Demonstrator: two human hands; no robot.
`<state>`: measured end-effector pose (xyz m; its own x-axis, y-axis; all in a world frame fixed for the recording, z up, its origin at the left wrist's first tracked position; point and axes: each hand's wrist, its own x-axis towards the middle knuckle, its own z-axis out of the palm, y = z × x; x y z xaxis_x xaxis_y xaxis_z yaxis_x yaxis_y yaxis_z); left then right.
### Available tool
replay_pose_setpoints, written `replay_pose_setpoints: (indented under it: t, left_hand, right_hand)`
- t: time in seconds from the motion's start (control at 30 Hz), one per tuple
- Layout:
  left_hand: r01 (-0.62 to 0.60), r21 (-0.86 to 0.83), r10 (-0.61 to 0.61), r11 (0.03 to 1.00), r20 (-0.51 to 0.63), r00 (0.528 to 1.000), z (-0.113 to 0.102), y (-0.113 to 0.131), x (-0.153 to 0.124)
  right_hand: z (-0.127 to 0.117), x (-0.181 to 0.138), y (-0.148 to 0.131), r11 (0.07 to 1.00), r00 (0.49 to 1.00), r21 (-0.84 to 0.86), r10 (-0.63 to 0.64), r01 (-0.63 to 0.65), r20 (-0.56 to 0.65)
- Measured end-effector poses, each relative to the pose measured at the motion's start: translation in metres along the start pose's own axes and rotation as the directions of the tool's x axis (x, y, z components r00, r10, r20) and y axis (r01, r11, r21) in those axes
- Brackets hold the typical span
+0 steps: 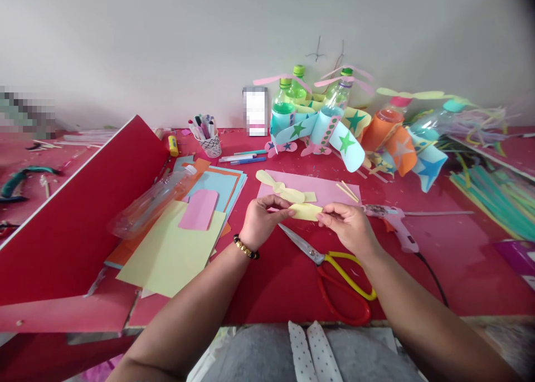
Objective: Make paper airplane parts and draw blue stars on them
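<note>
So the yellow strip is up over the desk, long axis running side to side, pretty much level. Left hand pinches its left end, right hand pinches the right. Just beyond it, the yellow propeller lies slantwise, and the scissors below point up-left, toward the left hand.

The strip was pale yellow, the table red, the scissor handles yellow and red, the ribbons dark-dotted white.
</note>
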<state>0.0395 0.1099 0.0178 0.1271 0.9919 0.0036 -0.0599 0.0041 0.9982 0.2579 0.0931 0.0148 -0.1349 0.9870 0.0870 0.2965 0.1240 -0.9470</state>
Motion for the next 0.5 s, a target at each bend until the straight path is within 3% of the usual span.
replay_pose_setpoints:
  t: [0.17,0.27,0.5]
  left_hand:
    - [0.088,-0.211,-0.071,0.974,0.087,0.994,0.0012,0.0015,-0.0002]
    - [0.161,-0.182,-0.136,0.970,0.141,0.981,0.0017,0.0042,-0.0014]
    - [0.193,-0.126,-0.180,0.973,0.112,0.977,0.0017,0.0061,-0.0024]
  right_hand:
    - [-0.0006,0.0001,0.0000,1.000,1.000,0.025,0.013,-0.014,0.026]
    - [-0.0007,0.0001,0.0009,0.997,0.999,0.065,0.028,-0.031,0.036]
    - [0.0001,-0.0004,0.0000,0.993,0.997,0.095,0.061,-0.065,0.049]
